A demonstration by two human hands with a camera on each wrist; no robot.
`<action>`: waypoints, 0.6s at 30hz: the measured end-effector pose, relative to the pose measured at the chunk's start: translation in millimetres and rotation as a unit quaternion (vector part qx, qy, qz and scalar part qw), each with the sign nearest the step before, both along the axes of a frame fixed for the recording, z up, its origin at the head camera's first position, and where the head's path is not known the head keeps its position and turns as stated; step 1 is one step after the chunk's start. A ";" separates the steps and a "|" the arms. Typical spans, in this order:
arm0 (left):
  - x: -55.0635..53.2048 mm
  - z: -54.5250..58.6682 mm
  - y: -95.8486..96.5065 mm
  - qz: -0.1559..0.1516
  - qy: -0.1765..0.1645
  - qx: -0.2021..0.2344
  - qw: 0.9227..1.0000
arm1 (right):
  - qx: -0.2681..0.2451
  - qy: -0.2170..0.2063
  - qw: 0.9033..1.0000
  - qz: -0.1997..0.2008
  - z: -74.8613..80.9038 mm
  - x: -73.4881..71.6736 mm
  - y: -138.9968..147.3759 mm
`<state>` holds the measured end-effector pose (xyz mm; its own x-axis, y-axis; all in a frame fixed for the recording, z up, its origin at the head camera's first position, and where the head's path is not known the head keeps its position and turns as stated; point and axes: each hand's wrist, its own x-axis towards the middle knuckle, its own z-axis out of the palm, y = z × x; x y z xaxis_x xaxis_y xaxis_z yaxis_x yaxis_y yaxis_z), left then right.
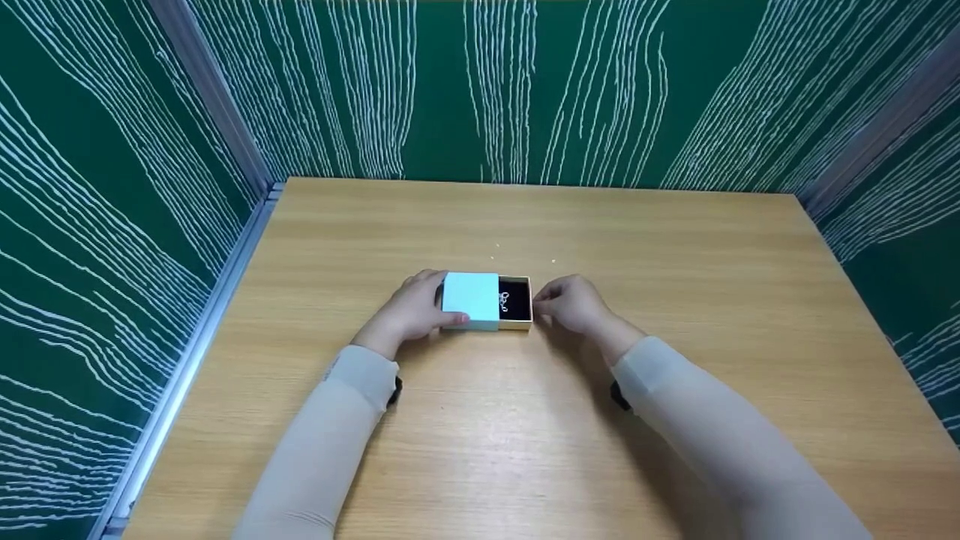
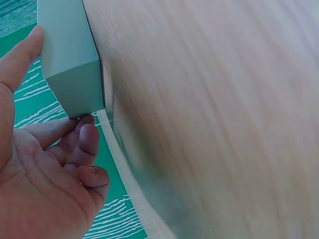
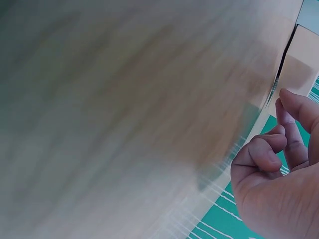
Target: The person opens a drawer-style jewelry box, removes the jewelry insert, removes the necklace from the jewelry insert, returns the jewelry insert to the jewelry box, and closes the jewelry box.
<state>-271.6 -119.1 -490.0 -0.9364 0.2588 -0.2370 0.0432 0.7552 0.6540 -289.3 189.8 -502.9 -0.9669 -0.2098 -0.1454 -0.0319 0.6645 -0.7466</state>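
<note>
Head view, from the left: the left hand (image 1: 409,307) grips the turquoise box cover (image 1: 471,298), thumb along its near side and fingers towards the far side, the hold about as wide as the box. The box lies near the middle of the wooden table (image 1: 480,420). From the cover's right end juts a black-lined drawer (image 1: 514,325), partly out, with a silvery trinket (image 1: 504,302) on the lining close to the cover's edge. At the drawer's right end, the right hand (image 1: 574,304) keeps thumb and forefinger narrowly together; whether anything is pinched between them, I cannot tell.

A sharp pull there could, I judge, bring the drawer free of the cover and tip the trinket out. A slack left grip might let the whole box slide instead. Pushed inward, the drawer could catch the trinket against the cover's edge if it sits proud of the rim.
</note>
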 end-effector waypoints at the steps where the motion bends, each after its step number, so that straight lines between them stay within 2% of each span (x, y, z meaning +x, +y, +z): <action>1: -0.1 0.0 0.0 0.000 -0.001 0.000 1.000 | 0.001 0.000 1.000 -0.001 -0.3 0.0 0.4; 18: -0.4 1.2 0.4 -0.005 -0.002 0.003 1.000 | -0.007 -0.004 1.000 0.001 -0.2 0.1 3.0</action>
<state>-272.0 -118.7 -488.7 -0.9328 0.2697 -0.2392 0.0480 0.7506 0.6590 -289.2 192.7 -503.1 -0.9654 -0.2135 -0.1499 -0.0274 0.6544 -0.7556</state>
